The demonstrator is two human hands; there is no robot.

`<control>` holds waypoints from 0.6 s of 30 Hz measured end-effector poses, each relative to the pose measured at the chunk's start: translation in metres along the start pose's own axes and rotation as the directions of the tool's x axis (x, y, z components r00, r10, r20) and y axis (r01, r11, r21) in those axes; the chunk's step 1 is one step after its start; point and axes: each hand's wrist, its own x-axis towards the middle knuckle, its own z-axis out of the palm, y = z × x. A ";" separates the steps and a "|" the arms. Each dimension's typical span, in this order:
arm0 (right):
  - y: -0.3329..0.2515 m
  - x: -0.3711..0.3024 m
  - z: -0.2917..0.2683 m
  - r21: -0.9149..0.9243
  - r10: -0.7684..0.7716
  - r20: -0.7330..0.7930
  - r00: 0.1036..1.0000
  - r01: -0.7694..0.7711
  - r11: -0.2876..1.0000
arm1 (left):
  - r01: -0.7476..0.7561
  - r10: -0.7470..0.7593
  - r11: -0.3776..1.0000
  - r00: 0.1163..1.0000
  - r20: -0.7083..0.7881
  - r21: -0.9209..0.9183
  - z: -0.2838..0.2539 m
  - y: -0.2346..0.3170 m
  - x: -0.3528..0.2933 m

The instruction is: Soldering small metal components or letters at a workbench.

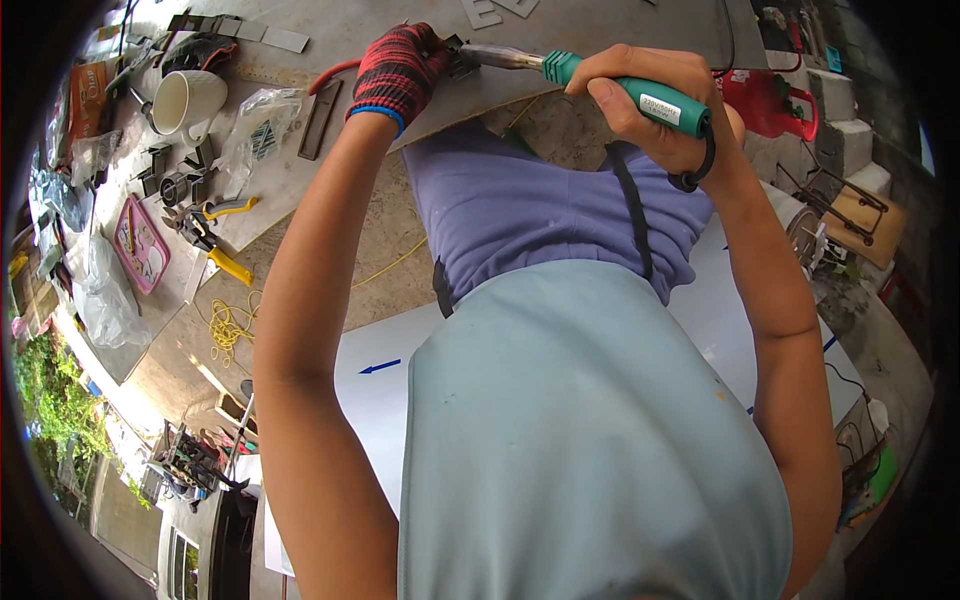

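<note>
My left hand [397, 78], in a red and black knit glove with a blue cuff, is closed at the table's edge. It grips a small dark metal piece [461, 62], whose shape is mostly hidden by the fingers. Bare, my right hand [650, 98] wraps round the green handle of a soldering iron [556, 68], with the cord trailing at the wrist. The iron's metal tip points left and appears to meet the dark piece. Beside the gloved wrist lie a flat rectangular metal frame [320, 120] and a red cable [333, 74].
A white mug [188, 104], clear plastic bags [262, 130], yellow-handled pliers [205, 235] and a pink tray [141, 243] crowd the table's left side. Flat metal pieces [240, 29] lie at the far left. A red gas cylinder [765, 105] stands at the right.
</note>
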 end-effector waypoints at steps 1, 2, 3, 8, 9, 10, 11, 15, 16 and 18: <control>0.003 0.001 0.000 0.007 -0.020 -0.006 1.000 0.020 1.000 | -0.007 0.007 1.000 1.000 -0.008 -0.004 -0.001 0.000 -0.002; 0.004 0.001 0.000 0.012 -0.039 -0.014 0.999 0.040 0.999 | -0.017 0.017 1.000 1.000 -0.016 -0.009 -0.001 0.001 -0.002; 0.003 0.001 -0.001 0.011 -0.039 -0.014 0.999 0.039 0.999 | -0.018 0.018 1.000 1.000 -0.016 -0.010 -0.001 0.002 -0.001; 0.004 0.003 -0.005 0.000 -0.025 0.027 0.999 0.025 1.000 | -0.021 0.020 0.999 1.000 -0.013 -0.029 -0.001 0.001 -0.002; 0.002 0.004 -0.006 0.001 -0.026 0.028 0.999 0.026 1.000 | -0.019 0.018 0.999 1.000 -0.014 -0.028 -0.001 0.001 -0.003; -0.001 0.005 -0.007 -0.025 -0.026 0.063 0.998 0.028 0.999 | -0.002 0.002 1.000 1.000 -0.004 -0.028 -0.002 0.001 -0.003; -0.004 0.005 -0.008 -0.053 -0.023 0.097 0.995 0.029 0.998 | 0.011 -0.011 1.000 1.000 0.008 -0.028 -0.001 0.002 -0.002; 0.001 0.004 -0.009 -0.072 -0.063 0.119 0.991 0.072 0.995 | -0.018 0.018 1.000 1.000 -0.018 -0.016 -0.002 0.003 -0.003; 0.002 0.004 -0.010 -0.070 -0.066 0.132 0.989 0.075 0.995 | 0.008 -0.008 1.000 1.000 -0.002 -0.029 -0.002 0.004 -0.002; 0.004 0.004 -0.011 -0.067 -0.068 0.144 0.987 0.079 0.995 | 0.034 -0.033 0.999 0.999 0.015 -0.040 -0.002 0.004 -0.002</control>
